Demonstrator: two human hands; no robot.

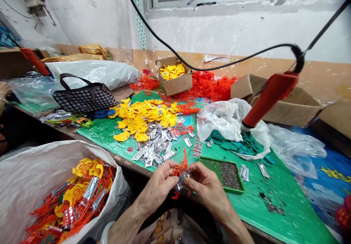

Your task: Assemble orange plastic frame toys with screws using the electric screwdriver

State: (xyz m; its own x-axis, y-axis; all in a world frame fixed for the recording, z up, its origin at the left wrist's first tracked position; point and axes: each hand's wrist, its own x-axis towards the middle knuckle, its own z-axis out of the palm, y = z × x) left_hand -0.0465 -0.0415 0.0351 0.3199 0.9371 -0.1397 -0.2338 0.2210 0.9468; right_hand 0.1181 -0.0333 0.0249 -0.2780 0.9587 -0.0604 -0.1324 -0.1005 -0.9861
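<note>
My left hand (161, 183) is closed on an orange openwork plastic piece (180, 169) in front of the table edge. Between the fingers of my right hand (205, 183) is a shiny silver part (181, 181), which lies against the orange piece; my left fingertips reach it too. Whether the two parts are joined I cannot tell. Just beyond my hands lies a pile of silver parts (155, 147). Behind it is a heap of yellow plastic pieces (145, 114). A green tray (201, 160) of small metal screws or pins sits close to my right hand.
An orange electric screwdriver (270, 99) hangs from a cable at the right. At lower left stands a white sack (115, 185) holding mixed yellow, orange and silver pieces. A cardboard box (178, 85), orange netting-like pieces (211, 85), a white bag (222, 119) and a checked handbag (85, 97) are further back.
</note>
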